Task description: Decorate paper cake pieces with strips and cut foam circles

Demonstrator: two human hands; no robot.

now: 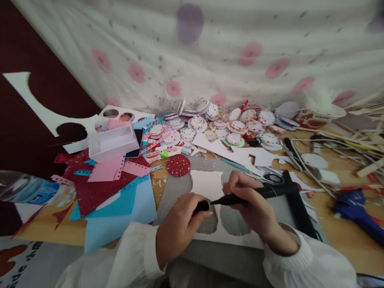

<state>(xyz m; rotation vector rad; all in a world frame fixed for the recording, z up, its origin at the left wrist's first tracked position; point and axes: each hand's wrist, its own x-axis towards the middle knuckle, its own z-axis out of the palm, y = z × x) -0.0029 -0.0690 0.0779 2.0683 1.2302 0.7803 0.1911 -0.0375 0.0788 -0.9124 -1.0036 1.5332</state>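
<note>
My right hand (250, 198) is closed round a black marker (229, 199), its tip pointing left. In my left hand (183, 222) sits the black marker cap (201, 206), gripped between thumb and fingers. The tip and the cap's mouth are close together but apart. Under both hands lies a white foam-like sheet (207, 181) with round holes cut in it, on a grey cutting mat (180, 182). A dark red glitter disc (178, 165) rests just beyond my left hand. To the right of the marker stands a black T-shaped tool or ruler (300, 208).
Many decorated paper discs (198, 123) crowd the back of the table. At left are coloured sheets (129, 208), a white box (112, 141) and a water bottle (33, 190). A blue glue gun (358, 212), white cable and wooden sticks (369, 104) lie at right.
</note>
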